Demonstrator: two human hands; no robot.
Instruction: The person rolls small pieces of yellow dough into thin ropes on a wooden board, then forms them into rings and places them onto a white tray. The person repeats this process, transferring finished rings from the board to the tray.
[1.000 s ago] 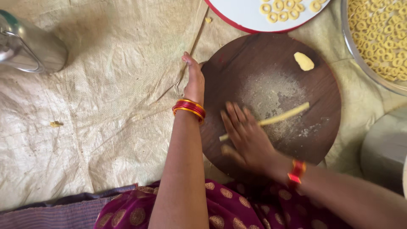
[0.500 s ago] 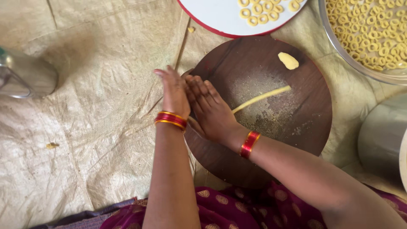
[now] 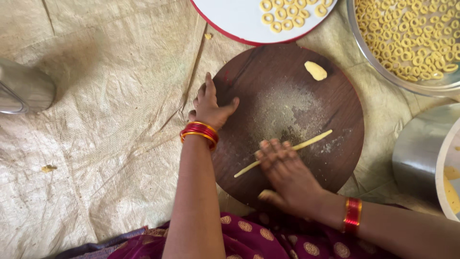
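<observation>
Sitting at the far left on the pale woven sheet (image 3: 96, 120) is a shiny steel vessel (image 3: 21, 88), with a small dough scrap (image 3: 48, 168) lying nearer the person. Moving right, the left hand (image 3: 208, 108) rests on the left rim of the round dark wooden board (image 3: 287, 72), fingers loosely spread and the thumb on the wood, gripping nothing; red and gold bangles (image 3: 200, 132) circle that wrist. On the floured middle of the board lies a thin rope of yellow dough (image 3: 311, 140), slanting up to the right. The right hand (image 3: 287, 172) lies flat and open on the rope's lower part, palm down, fingers together, pressing rather than clasping. A small dough lump (image 3: 316, 70) sits near the board's top edge. Above, a white red-rimmed plate (image 3: 239, 19) carries dough rings, and at the far right a steel bowl (image 3: 378, 72) holds many more.
</observation>
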